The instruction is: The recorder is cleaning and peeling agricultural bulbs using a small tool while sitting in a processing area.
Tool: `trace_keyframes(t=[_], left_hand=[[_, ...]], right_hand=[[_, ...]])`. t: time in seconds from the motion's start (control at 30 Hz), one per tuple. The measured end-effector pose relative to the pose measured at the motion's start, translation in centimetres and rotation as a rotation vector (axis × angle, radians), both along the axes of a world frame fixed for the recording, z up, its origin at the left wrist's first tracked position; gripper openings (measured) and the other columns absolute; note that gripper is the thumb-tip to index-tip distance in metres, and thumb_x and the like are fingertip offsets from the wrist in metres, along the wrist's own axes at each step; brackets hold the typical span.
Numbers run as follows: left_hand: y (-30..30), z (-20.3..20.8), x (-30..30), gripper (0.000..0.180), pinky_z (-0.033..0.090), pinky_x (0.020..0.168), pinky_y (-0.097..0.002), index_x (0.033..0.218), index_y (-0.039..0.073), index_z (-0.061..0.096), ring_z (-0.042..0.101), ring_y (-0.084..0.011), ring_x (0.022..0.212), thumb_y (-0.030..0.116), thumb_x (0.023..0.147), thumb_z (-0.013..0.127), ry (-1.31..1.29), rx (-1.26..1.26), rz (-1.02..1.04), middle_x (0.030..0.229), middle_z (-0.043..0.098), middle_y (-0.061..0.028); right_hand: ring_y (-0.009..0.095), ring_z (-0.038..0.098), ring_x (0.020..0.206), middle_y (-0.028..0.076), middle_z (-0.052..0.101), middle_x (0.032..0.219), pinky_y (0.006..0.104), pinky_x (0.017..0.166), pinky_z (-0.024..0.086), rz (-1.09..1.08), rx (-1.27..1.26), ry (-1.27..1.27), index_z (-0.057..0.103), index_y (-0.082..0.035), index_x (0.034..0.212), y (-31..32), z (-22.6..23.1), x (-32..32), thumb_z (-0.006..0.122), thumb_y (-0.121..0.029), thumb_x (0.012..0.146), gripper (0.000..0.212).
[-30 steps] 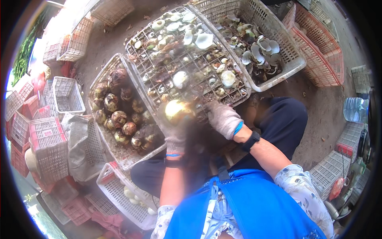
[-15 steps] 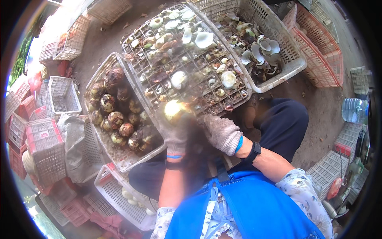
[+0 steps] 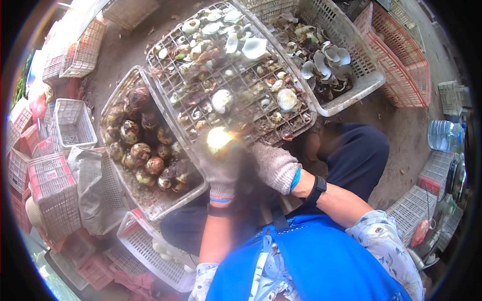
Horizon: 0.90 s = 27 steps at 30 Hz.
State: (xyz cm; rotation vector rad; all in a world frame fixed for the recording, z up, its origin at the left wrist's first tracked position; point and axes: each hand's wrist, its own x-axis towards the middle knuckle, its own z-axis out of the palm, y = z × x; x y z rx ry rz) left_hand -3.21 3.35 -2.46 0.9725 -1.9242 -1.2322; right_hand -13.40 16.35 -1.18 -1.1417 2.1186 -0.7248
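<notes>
My left hand [image 3: 221, 168], in a pale knitted glove, is closed round a pale yellow onion-like bulb [image 3: 219, 140]. Its upper side shines brightly in the light. Close to its right is my right hand [image 3: 273, 164], gloved too, with curled fingers turned toward the bulb. A blurred smear covers those fingertips, so whatever they may hold is hidden. Just beyond both hands lies an upturned grid crate [image 3: 236, 90] strewn with peelings, curved white scales and a few round pale pieces. To the left, brown unpeeled bulbs [image 3: 141, 152] sit in a dirty white crate [image 3: 159, 204].
A large crate [image 3: 374, 83] of peelings stands at the far right, with red crates [image 3: 396, 62] behind it. At lower left, white round bulbs lie in another crate [image 3: 150, 251]. Stacked baskets [image 3: 55, 195] line the left side. A water jug [image 3: 444, 135] stands at right.
The whole view has shifted slightly. My left hand still grips the bulb, and my right hand stays close beside it with its fingers curled.
</notes>
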Motion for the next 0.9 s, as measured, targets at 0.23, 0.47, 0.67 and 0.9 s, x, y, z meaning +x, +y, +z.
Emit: trace_keyframes(t=[0.23,0.47,0.67,0.9], left_hand=[[-0.4,-2.1,0.5,0.07,0.045,0.104,-0.0408,0.136,0.001,0.052,0.054,-0.0268,0.12,0.035,0.082,0.083,-0.101,-0.271,0.006,0.13,0.055,-0.0131],[-0.6,-2.2,1.7,0.079,0.055,0.093,-0.0382,0.155,0.02,0.033,0.057,-0.025,0.117,0.057,0.093,0.066,0.377,0.528,0.184,0.135,0.051,-0.0113],[0.5,2.6,1.7,0.101,0.057,0.093,-0.0383,0.155,0.01,0.029,0.057,-0.0279,0.12,0.025,0.075,0.089,0.018,0.325,-0.285,0.141,0.046,-0.0164],[0.6,0.6,-0.6,0.078,0.054,0.095,-0.0358,0.136,0.003,0.049,0.065,-0.0254,0.11,0.01,0.07,0.089,-0.225,-0.006,-0.143,0.121,0.063,-0.0153]], right_hand=[[0.044,0.07,0.09,0.029,0.069,0.093,0.0496,0.074,0.056,0.058,0.07,0.076,0.06,0.003,0.104,-1.4,-3.0,-0.9,0.057,-0.009,0.089,0.02],[0.043,0.068,0.086,0.024,0.068,0.091,0.0521,0.077,0.054,-0.355,0.041,0.065,0.06,-0.003,0.113,3.7,-1.6,0.2,0.057,-0.018,0.093,0.026],[0.044,0.065,0.102,0.027,0.068,0.108,0.0467,0.089,0.053,-0.549,-0.287,-0.383,0.06,-0.002,0.126,-2.6,-0.2,-0.4,0.061,-0.028,0.093,0.042],[0.043,0.066,0.102,0.028,0.068,0.109,0.0462,0.088,0.052,-0.494,-0.373,-0.18,0.06,0.001,0.125,-5.0,-1.7,-4.0,0.055,-0.03,0.1,0.04]])
